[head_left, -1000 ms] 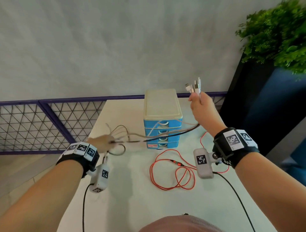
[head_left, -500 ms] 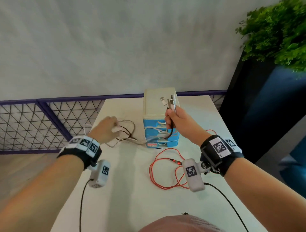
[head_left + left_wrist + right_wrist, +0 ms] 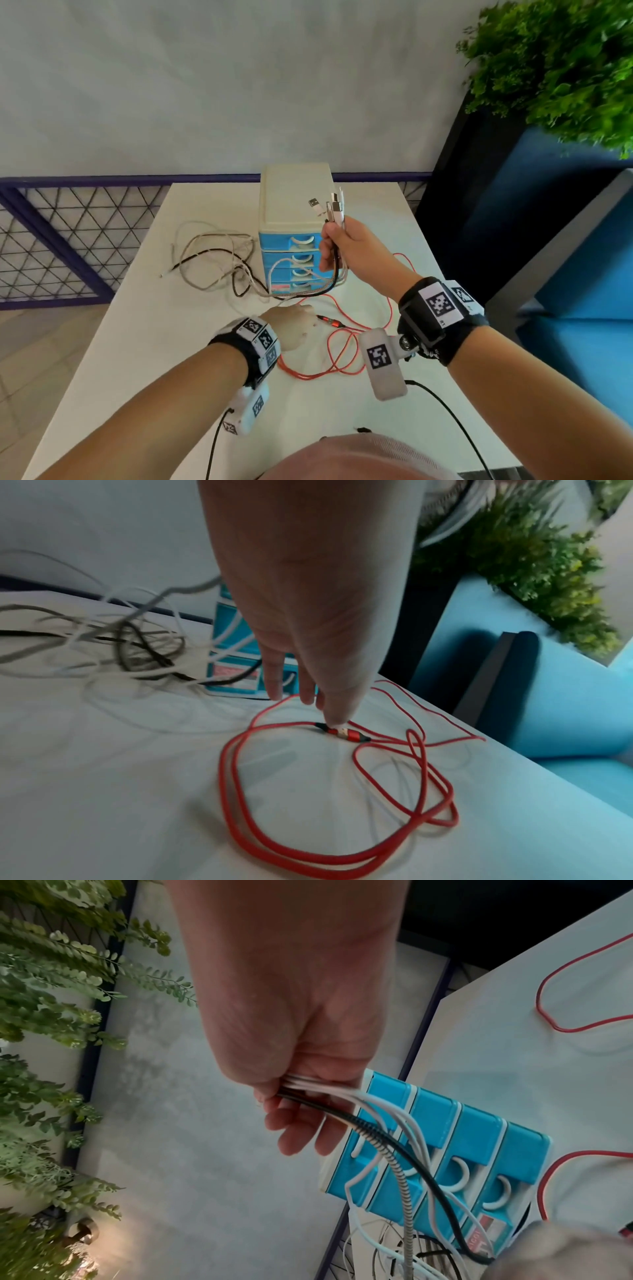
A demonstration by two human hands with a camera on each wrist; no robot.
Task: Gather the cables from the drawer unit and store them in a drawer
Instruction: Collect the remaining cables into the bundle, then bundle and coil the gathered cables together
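Note:
The drawer unit has a cream top and blue drawers, all pushed in, and stands at the table's far middle. My right hand grips a bundle of white, black and braided cables in front of it, plugs pointing up. In the right wrist view my curled fingers hold the bundle beside the drawer unit. The cable tails lie loose on the table to the left. My left hand, fingers straight, touches the joined plugs of the red cable with one fingertip.
The white table ends close on the right, next to a blue seat and a dark planter with a green plant. A purple mesh railing runs behind and to the left. Red cable loops spread between my wrists.
My right hand came down and left with the bundle to the front of the drawer unit. My left hand let go of the cable tails and moved right to the red cable's plugs.

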